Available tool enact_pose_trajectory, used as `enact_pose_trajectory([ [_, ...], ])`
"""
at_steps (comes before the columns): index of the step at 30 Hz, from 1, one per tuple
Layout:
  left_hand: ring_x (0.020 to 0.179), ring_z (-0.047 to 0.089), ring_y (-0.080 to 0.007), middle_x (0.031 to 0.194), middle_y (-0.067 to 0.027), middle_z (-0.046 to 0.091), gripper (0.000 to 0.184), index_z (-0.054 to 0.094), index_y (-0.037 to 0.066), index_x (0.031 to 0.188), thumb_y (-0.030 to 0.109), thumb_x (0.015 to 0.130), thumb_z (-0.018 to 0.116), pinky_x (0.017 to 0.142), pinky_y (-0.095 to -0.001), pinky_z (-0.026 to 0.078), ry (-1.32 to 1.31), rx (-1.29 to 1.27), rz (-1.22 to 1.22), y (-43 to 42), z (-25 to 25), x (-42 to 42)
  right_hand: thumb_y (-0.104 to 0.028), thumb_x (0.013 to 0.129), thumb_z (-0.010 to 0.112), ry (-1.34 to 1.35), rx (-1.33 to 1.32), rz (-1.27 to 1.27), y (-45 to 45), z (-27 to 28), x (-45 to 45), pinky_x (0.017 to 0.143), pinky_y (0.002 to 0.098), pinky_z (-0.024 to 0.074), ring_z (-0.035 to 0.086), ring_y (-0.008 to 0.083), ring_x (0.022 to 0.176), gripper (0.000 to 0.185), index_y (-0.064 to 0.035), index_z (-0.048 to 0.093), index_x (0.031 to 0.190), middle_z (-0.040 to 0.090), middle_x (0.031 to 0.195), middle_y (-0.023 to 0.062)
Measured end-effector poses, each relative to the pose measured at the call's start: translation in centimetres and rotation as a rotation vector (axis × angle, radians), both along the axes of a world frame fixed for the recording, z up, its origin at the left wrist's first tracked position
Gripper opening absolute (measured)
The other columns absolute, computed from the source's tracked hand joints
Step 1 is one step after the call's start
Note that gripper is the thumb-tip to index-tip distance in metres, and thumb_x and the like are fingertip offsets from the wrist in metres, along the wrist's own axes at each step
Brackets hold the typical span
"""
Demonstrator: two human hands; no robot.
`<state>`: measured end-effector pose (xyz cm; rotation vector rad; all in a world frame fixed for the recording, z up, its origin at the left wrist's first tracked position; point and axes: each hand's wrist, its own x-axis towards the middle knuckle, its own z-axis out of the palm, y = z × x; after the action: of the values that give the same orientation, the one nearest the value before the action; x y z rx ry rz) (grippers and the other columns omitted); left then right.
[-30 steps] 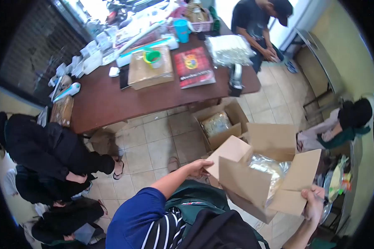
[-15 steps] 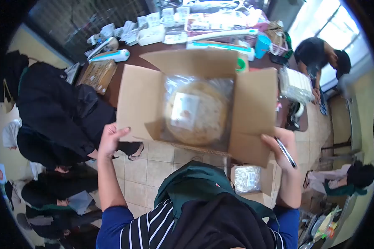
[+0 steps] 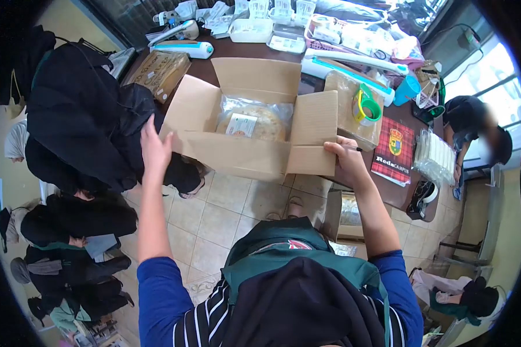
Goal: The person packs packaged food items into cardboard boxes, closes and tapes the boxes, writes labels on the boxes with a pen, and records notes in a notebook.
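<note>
An open cardboard box (image 3: 237, 155) is in front of me at the table's front edge, its flaps standing out. Inside lies a round, flat, pale bread-like item (image 3: 270, 125) in clear plastic with a white label (image 3: 241, 125). My right hand (image 3: 346, 159) pinches the box's right flap (image 3: 314, 132) between thumb and fingers. A dark pen (image 3: 352, 148) is also tucked in that hand. At the box's left side my left hand (image 3: 156, 150) has its fingers stretched out, thumb close to the left flap (image 3: 188, 110); whether they touch I cannot tell.
On the table (image 3: 396, 194) are a taped box (image 3: 336, 107) bearing green and yellow tape rolls (image 3: 367, 108), a red plaid folder (image 3: 393, 147), a sealer (image 3: 353, 75) and a blue cup (image 3: 407, 91). A dark-clothed person (image 3: 87, 121) stands left. Another open box (image 3: 347, 217) is below.
The box has tilted and moved away from me, toward the table. My left hand's fingers have opened at its side. My right hand still holds the right flap.
</note>
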<state>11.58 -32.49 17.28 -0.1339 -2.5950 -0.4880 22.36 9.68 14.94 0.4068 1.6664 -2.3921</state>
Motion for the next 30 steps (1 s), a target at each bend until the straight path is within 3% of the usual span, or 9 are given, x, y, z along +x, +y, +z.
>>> enact_pose_trajectory([
  [2,0.118,0.041,-0.0330,0.120,-0.0144,0.051,0.054,0.048,0.009,0.121,0.024,0.073,0.068,0.098,-0.0401,0.033,0.285,-0.416,-0.070,4.8,4.4,2.1,-0.008,0.081,0.058,0.043,0.223,0.045,0.9,0.0,-1.2,0.068,0.0236,0.0462,0.057,0.0098,0.074,0.020,0.0049,0.061,0.097,0.063,0.086,0.0057],
  [4,0.119,0.041,-0.0299,0.119,-0.0118,0.052,0.052,0.049,0.011,0.122,0.018,0.073,0.067,0.100,-0.0395,0.031,-0.048,-0.153,-0.486,9.5,7.6,4.0,-0.009,0.082,0.058,0.014,0.205,0.078,1.4,0.8,-1.7,0.068,0.0222,0.0446,0.056,0.0091,0.073,0.019,0.0050,0.061,0.095,0.063,0.085,0.0048],
  [8,0.092,0.054,-0.0265,0.089,-0.0070,0.058,0.029,0.058,0.011,0.092,0.015,0.066,0.068,0.078,-0.0377,0.042,-0.255,-0.362,-0.548,11.9,6.3,4.6,-0.015,0.087,0.056,0.042,0.323,0.211,3.0,1.0,-2.2,0.066,0.0260,0.0459,0.060,0.0156,0.074,0.020,0.0021,0.061,0.097,0.064,0.084,0.0079],
  [12,0.062,0.052,-0.0217,0.063,-0.0023,0.048,0.016,0.051,0.010,0.065,0.010,0.063,0.067,0.056,-0.0355,0.042,-0.212,-0.290,-0.585,10.6,5.1,7.6,-0.023,0.087,0.054,0.133,1.529,-0.034,2.7,9.6,-3.7,0.074,0.0384,0.0461,0.060,0.0346,0.090,0.027,-0.0103,0.056,0.110,0.064,0.088,0.0188],
  [14,0.065,0.053,-0.0201,0.067,-0.0022,0.051,0.012,0.054,0.012,0.068,0.008,0.062,0.065,0.058,-0.0347,0.042,-0.198,-0.275,-0.559,9.7,3.7,9.5,-0.020,0.085,0.054,0.824,2.389,-0.235,2.2,11.9,-5.9,0.077,0.0397,0.0454,0.059,0.0317,0.092,0.031,-0.0088,0.053,0.115,0.064,0.088,0.0165],
  [19,0.069,0.055,-0.0173,0.074,0.0005,0.057,0.009,0.059,0.012,0.072,0.009,0.064,0.062,0.064,-0.0329,0.043,0.038,-0.145,-0.496,9.1,1.3,12.1,-0.003,0.080,0.047,0.989,1.319,0.715,-5.4,13.8,-13.5,0.076,0.0407,0.0459,0.059,0.0334,0.089,0.036,-0.0034,0.051,0.116,0.063,0.084,0.0173],
  [25,0.074,0.059,-0.0146,0.079,0.0005,0.060,0.010,0.062,0.011,0.075,0.011,0.064,0.062,0.066,-0.0311,0.043,0.093,-0.081,-0.499,8.8,0.6,12.5,0.001,0.074,0.045,0.731,1.319,1.451,-15.3,3.2,-20.6,0.078,0.0426,0.0459,0.058,0.0337,0.091,0.035,-0.0023,0.053,0.108,0.061,0.092,0.0192],
  [28,0.073,0.058,-0.0137,0.079,0.0012,0.060,0.011,0.062,0.012,0.076,0.013,0.066,0.062,0.065,-0.0301,0.042,0.067,-0.084,-0.506,8.7,0.7,12.5,0.000,0.074,0.046,1.069,1.193,1.282,-17.9,-2.1,-21.3,0.088,0.0405,0.0430,0.052,0.0317,0.105,0.032,-0.0016,0.054,0.105,0.056,0.108,0.0185],
  [30,0.074,0.058,-0.0130,0.080,0.0017,0.060,0.011,0.062,0.013,0.078,0.014,0.066,0.063,0.064,-0.0293,0.042,0.047,-0.073,-0.486,8.5,0.5,12.6,-0.001,0.075,0.046,0.847,1.337,1.389,-19.4,-3.8,-21.2,0.095,0.0381,0.0389,0.044,0.0306,0.115,0.032,-0.0026,0.056,0.106,0.050,0.120,0.0160],
])
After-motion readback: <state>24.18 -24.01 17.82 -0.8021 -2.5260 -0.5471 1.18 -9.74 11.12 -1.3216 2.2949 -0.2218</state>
